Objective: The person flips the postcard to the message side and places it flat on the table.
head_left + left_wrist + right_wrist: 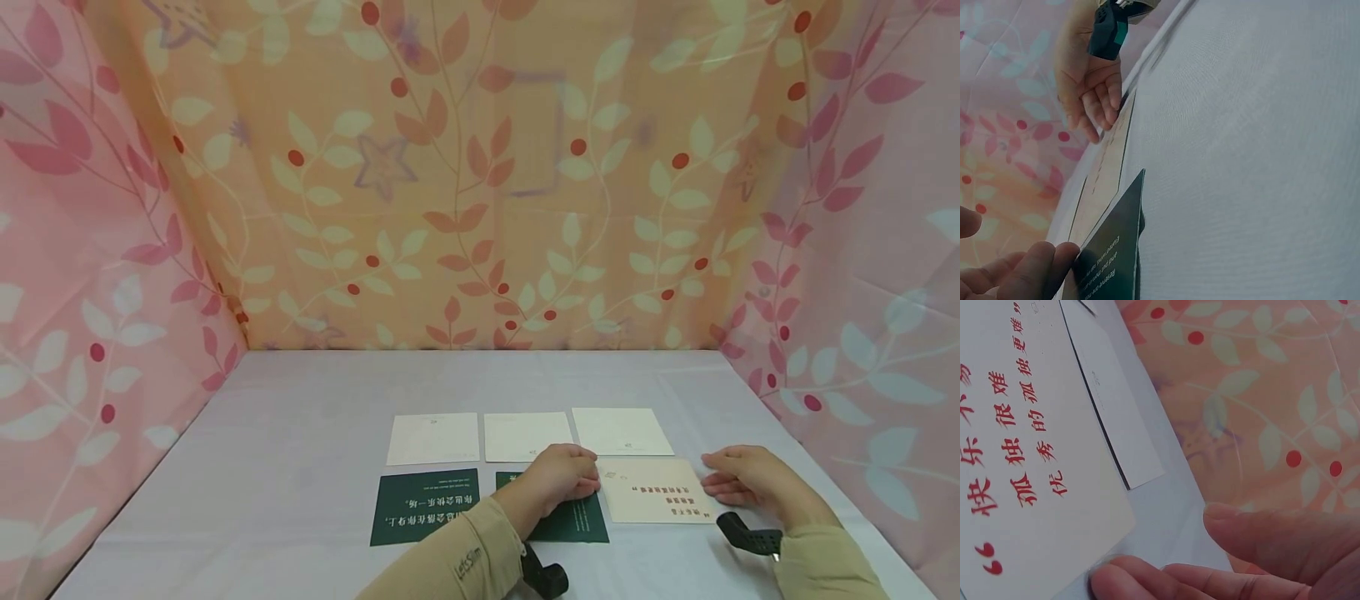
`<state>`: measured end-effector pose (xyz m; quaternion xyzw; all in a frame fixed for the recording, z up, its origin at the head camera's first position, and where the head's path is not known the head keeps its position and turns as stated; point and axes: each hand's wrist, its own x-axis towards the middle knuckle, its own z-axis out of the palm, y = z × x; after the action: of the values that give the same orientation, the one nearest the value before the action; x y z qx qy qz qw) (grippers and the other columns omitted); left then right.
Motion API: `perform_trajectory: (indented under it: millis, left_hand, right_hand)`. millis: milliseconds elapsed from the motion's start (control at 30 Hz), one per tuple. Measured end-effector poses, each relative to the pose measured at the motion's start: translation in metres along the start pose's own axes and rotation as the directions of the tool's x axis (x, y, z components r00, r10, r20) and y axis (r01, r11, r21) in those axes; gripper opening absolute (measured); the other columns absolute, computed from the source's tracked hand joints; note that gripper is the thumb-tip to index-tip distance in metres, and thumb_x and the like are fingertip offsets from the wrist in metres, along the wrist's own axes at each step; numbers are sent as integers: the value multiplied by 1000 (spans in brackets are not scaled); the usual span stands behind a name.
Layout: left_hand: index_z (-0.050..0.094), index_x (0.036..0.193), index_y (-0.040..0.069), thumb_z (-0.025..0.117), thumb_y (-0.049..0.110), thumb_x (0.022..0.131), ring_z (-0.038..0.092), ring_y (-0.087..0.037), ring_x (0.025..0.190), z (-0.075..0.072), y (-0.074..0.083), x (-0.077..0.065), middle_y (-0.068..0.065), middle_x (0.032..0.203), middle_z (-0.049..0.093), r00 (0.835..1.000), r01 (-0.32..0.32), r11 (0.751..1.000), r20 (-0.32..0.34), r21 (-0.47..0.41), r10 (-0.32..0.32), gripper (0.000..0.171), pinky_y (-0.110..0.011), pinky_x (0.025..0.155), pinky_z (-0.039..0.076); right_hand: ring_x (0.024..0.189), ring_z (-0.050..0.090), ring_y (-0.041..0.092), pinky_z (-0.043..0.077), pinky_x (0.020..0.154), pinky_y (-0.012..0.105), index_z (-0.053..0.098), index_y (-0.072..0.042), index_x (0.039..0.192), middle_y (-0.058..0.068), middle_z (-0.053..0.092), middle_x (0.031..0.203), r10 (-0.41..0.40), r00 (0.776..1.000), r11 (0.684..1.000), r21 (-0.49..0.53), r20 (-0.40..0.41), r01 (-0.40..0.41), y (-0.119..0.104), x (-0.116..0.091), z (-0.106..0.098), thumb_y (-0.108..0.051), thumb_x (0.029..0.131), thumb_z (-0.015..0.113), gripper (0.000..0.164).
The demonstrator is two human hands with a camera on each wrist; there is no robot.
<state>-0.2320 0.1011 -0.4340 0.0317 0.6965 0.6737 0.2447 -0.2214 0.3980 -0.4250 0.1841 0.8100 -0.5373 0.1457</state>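
Note:
A cream card with red lettering (662, 492) lies flat on the table at the right end of the front row. My left hand (557, 482) is at its left edge, over a green card (573, 521) that it partly covers. In the left wrist view, that hand's fingertips (1066, 251) are at the cards' edge, with the thumb held apart. By the cream card's right edge is my right hand (753, 479), fingers relaxed. The right wrist view shows its thumb (1229, 519) away from the fingers, with nothing between them.
Another green card (420, 508) with white lettering lies further left. Behind are three white cards in a row: left (432, 439), middle (525, 435) and right (622, 431). Patterned cloth walls (465, 167) enclose the white-covered table (300, 417) at the back and sides.

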Motion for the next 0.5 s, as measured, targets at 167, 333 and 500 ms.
perform_trajectory:
  millis: [167,333,500]
  left_hand:
    - [55,115,4,55,9,87,64,-19,76,2,-2,1,-11,88,61,1000,-1,999,-6,-37,1,29,-28,69,54]
    - [52,117,5,56,10,87,64,-20,76,4,-3,2,-12,89,61,1000,0,998,-30,-68,-2,30,-29,68,55]
    - [52,112,5,53,12,90,65,-21,76,4,-3,2,-12,89,61,1000,-2,996,-26,-92,-1,23,-30,68,55]
  right_hand:
    - [69,65,21,55,66,32,47,11,109,10,67,78,-10,1000,1000,2,0,10,2,-1,0,-21,91,56,38]
    - [69,65,21,55,66,33,46,12,110,10,67,78,-17,1000,1000,9,2,17,4,-1,0,-21,90,57,40]
    - [69,65,21,55,66,32,45,12,111,10,67,78,-18,1000,1000,6,1,18,4,-1,0,-21,90,57,41]
